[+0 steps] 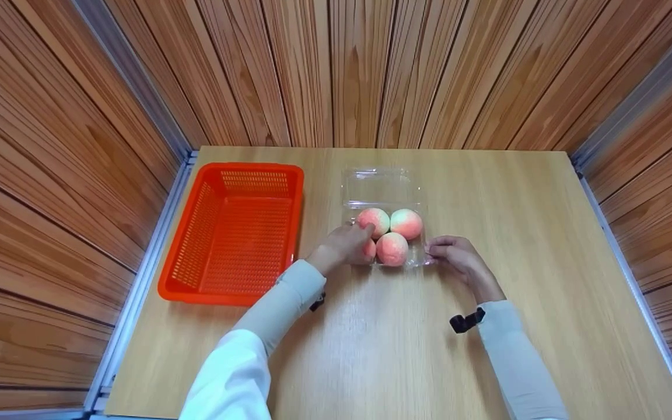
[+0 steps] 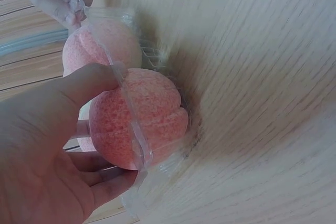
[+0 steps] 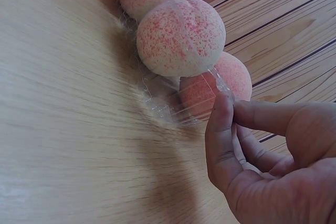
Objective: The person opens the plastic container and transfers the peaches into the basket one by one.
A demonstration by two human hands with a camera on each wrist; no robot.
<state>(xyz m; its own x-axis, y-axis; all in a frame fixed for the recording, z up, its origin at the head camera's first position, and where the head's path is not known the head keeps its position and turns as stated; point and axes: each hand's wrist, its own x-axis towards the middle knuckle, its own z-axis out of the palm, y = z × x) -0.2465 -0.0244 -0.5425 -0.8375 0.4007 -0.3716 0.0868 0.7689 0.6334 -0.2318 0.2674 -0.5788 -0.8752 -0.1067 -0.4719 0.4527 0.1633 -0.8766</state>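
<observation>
A clear plastic clamshell container (image 1: pixel 380 189) lies at mid-table, its lid folded back towards the far wall. Several pink-and-white peaches (image 1: pixel 392 249) sit in its near half. My left hand (image 1: pixel 345 242) reaches over the left side and grips the near-left peach (image 2: pixel 142 121), thumb above and fingers curled below, with the container's rim running across the fruit. At the near right corner, my right hand (image 1: pixel 459 256) pinches the container's rim (image 3: pixel 222 83) between thumb and forefinger. The underside of the gripped peach is partly hidden in the head view.
An orange-red plastic basket (image 1: pixel 228 296) with slotted sides stands to the left, beside my left forearm. Wood-panelled walls (image 1: pixel 359 76) close off the back and both sides of the table (image 1: pixel 522 198). Metal rails run along the side edges.
</observation>
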